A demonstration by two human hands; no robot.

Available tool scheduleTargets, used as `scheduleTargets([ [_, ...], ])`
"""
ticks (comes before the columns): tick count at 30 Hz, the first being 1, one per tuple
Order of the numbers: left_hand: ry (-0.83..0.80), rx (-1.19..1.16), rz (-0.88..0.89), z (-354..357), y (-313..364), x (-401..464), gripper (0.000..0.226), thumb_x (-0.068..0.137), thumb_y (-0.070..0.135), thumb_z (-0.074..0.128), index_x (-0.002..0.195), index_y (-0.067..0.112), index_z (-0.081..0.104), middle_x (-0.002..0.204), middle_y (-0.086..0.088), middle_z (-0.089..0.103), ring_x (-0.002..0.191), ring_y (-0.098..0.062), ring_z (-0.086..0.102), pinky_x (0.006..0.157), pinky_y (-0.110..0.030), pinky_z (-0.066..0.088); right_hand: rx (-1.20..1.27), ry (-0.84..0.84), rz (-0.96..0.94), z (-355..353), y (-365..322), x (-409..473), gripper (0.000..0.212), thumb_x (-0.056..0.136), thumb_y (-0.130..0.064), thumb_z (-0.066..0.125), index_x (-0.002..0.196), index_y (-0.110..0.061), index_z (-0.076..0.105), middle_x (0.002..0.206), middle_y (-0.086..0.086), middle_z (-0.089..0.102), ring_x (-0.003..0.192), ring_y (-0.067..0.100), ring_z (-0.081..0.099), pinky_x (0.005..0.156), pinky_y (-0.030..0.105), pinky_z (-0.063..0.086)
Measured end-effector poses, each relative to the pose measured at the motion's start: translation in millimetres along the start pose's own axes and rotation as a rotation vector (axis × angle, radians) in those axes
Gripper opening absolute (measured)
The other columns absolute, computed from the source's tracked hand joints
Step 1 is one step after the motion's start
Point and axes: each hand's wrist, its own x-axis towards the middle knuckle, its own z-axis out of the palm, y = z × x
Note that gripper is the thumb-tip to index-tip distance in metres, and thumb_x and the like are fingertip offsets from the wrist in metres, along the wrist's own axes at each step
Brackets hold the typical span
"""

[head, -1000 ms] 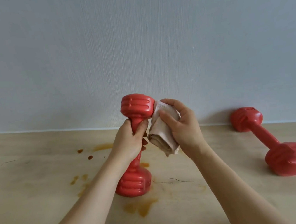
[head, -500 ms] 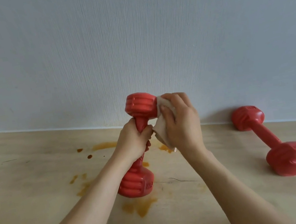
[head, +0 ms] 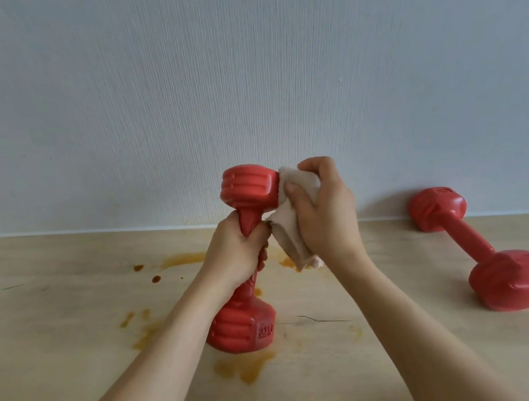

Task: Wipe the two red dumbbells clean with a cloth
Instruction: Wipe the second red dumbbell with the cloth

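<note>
On the surface (head: 47,304), left hand (head: 235,253) grips tilted dumbbell (head: 247,255); right hand (head: 322,212) clutches cloth (head: 290,231); hard rubbing may topple it.

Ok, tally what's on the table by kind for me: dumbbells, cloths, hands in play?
Dumbbells: 2, one held upright, one lying at the right
Cloths: 1, the cloth pressed to the upright dumbbell's top head
Hands: 2, left hand gripping the handle, right hand holding the cloth
Total: 5
</note>
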Motion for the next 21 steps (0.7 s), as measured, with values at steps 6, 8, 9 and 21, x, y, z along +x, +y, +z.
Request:
scheduleTargets([
  [6,-0.001,0.003,0.013,0.6,-0.9,-0.6,0.016,0.089,0.006,0.052,0.074,0.01,0.048,0.052,-0.003,0.052,0.037,-0.008,0.048,0.042,-0.023,0.04,-0.076,-0.013,-0.091,1.5,1.7,2.2,0.017,0.09,-0.009,0.054,0.106,-0.008,0.058,0.104,0.004,0.058,0.087,0.018,0.055,0.068,0.022,0.034],
  [8,-0.019,0.004,0.026,1.5,-2.0,-0.8,0.016,0.088,0.004,0.052,0.073,0.01,0.049,0.053,-0.004,0.052,0.038,-0.01,0.049,0.044,-0.025,0.04,-0.029,-0.019,0.035,-1.4,9.6,9.7,0.016,0.092,-0.011,0.054,0.107,-0.011,0.058,0.096,0.003,0.061,0.086,0.018,0.056,0.067,0.018,0.037],
  [9,-0.027,0.0,0.028,1.6,-1.7,-0.6,0.017,0.087,0.003,0.051,0.072,0.01,0.049,0.053,-0.004,0.052,0.039,-0.011,0.049,0.045,-0.026,0.04,-0.001,-0.027,0.089,-1.7,12.8,11.7,0.013,0.092,-0.011,0.054,0.105,-0.012,0.058,0.09,0.0,0.062,0.085,0.018,0.057,0.069,0.017,0.04],
  [21,-0.005,-0.016,0.04,2.1,1.4,-1.4,0.015,0.088,0.003,0.051,0.074,0.008,0.048,0.051,-0.004,0.052,0.038,-0.011,0.048,0.044,-0.024,0.041,0.026,-0.02,0.001,0.6,8.4,2.3,0.018,0.091,-0.008,0.052,0.107,-0.01,0.058,0.101,0.006,0.061,0.087,0.02,0.058,0.076,0.027,0.043],
])
